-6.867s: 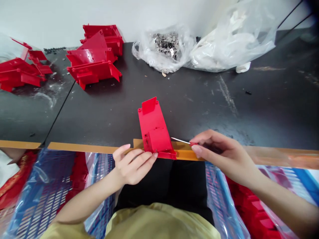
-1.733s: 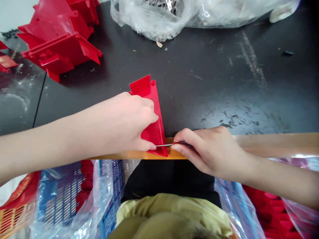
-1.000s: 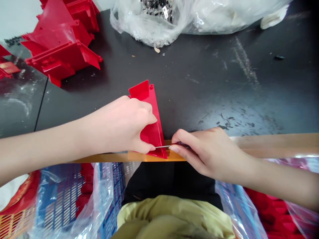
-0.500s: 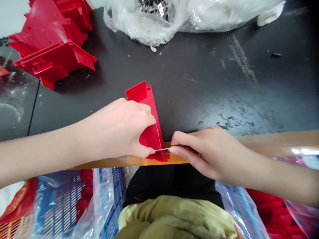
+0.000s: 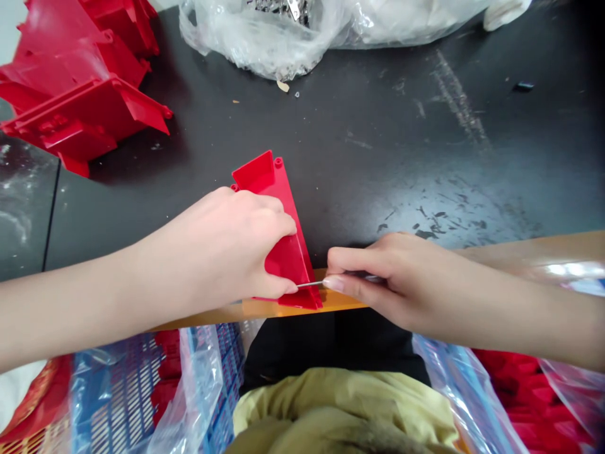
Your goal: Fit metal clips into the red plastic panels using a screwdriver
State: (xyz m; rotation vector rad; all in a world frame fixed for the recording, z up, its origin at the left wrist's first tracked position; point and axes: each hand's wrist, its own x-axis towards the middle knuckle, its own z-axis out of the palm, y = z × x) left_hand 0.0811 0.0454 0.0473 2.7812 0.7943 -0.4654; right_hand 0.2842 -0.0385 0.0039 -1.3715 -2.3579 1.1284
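Observation:
A red plastic part with raised side walls lies at the table's front edge, its lower end over the orange-brown edge strip. My left hand is closed on it from the left, fingers over its top and thumb near its lower end. In my right hand, pinched between thumb and forefinger, is a thin metal tool. Its shaft crosses the part's lower right wall and its tip meets or hides at my left thumb. The rest of the tool is mostly covered by my right fingers, so its exact kind does not show.
Several red plastic parts are stacked at the back left. A clear plastic bag with small metal pieces lies at the back. Below the edge stand a blue crate on the left and a plastic-lined container of red parts on the right.
The camera view has shifted slightly, so the table things sit a little higher and further left. Both hands keep the same hold on the red part and the thin tool.

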